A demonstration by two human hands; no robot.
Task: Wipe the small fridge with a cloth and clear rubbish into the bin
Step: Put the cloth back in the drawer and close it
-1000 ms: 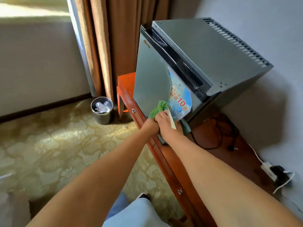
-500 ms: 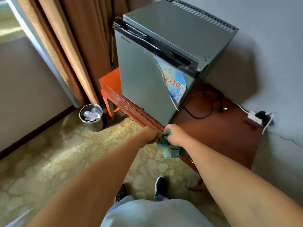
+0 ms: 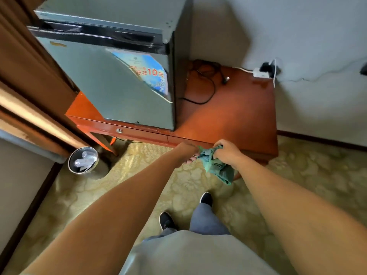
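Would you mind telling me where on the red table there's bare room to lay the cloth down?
The table is bare right of the fridge, from its front edge back toward the black cord. A smaller bare corner shows left of the fridge. It is crowded at the back, by the cord and the white power strip. The right hand holds the cloth.

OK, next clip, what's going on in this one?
A person stands in front of a small grey fridge that sits on an orange-red wooden table. The right hand grips a bunched green cloth just off the table's front edge, away from the fridge door. The left hand is at the cloth's other end, though its grip is not clear. A round metal bin with clear plastic rubbish in it stands on the carpet by the table leg.
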